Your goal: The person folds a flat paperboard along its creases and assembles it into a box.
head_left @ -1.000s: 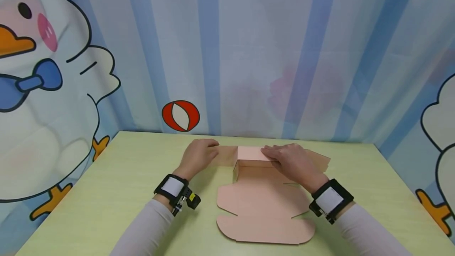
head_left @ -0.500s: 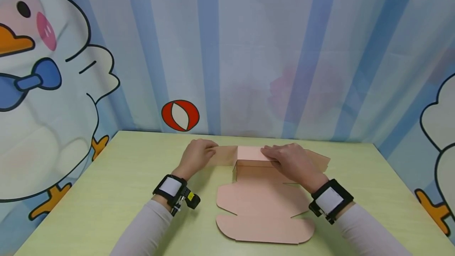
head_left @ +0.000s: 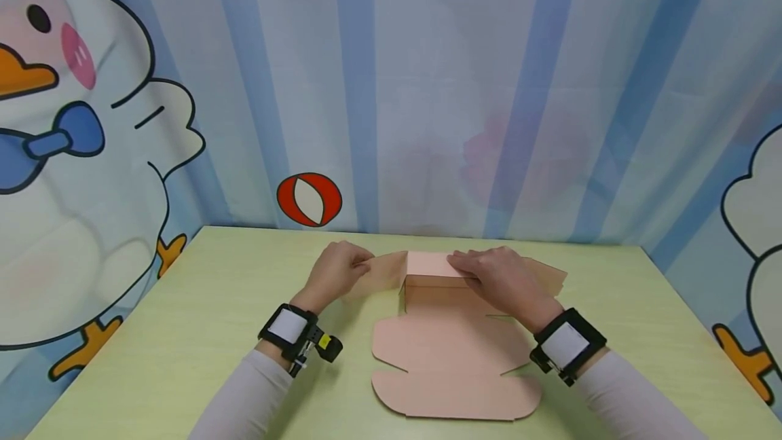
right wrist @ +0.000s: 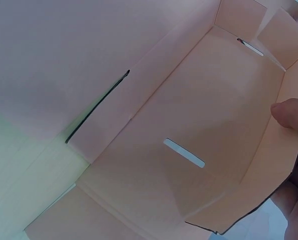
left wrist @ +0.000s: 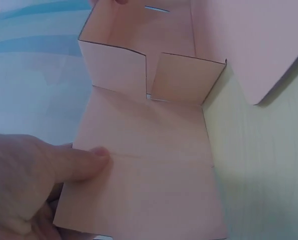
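Observation:
A pinkish-brown cardboard box [head_left: 452,341], partly folded, lies on the table with its lid panel [head_left: 457,396] flat toward me. My left hand [head_left: 336,277] pinches the left side flap [left wrist: 154,190], its thumb on the upper face and the other fingers mostly hidden beneath. Two small tabs [left wrist: 113,67] stand up at that end of the box. My right hand [head_left: 510,284] grips the raised back wall [head_left: 427,265], with the thumb [right wrist: 291,114] on the inner face and fingers behind. The box floor [right wrist: 209,100] has two narrow slots. Another side flap [head_left: 550,276] sticks out at the right.
The pale green table [head_left: 214,331] runs back to a blue striped cloth backdrop [head_left: 427,100] printed with cartoon ducks. Both wrists carry black strapped cameras [head_left: 292,333].
The outer end of the left side flap has turned slightly toward me and down. My left hand has shifted a little left with it. My right hand stays on the back wall.

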`<state>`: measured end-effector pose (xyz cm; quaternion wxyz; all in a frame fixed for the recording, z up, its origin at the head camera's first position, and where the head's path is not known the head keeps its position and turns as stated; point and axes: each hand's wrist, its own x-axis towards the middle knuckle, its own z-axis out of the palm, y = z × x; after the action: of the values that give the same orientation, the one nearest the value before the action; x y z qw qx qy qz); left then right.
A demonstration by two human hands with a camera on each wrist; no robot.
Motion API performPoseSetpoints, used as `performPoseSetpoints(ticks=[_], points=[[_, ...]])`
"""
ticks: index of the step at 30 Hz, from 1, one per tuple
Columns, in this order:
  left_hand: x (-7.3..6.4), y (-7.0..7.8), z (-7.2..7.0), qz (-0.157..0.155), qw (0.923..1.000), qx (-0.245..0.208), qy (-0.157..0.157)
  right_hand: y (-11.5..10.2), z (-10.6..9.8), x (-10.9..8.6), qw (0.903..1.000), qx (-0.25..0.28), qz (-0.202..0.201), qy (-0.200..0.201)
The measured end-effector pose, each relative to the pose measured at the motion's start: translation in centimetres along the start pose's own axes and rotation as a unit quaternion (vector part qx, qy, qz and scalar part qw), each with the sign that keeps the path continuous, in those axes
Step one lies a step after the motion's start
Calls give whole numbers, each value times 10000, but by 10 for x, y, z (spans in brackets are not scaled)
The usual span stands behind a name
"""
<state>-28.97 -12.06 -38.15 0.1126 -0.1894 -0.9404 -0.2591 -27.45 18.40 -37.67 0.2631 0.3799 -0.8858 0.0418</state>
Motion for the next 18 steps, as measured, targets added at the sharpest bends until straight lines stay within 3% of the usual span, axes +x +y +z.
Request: performPoseSetpoints(ticks=[9, 18], points=[[-4, 13, -6, 206, 9963, -516, -652, -1, 2, 1, 10000, -93, 0, -7], [-5, 26, -5, 308, 9943, -580, -836, -2, 5, 0, 9998, -185, 51, 49]])
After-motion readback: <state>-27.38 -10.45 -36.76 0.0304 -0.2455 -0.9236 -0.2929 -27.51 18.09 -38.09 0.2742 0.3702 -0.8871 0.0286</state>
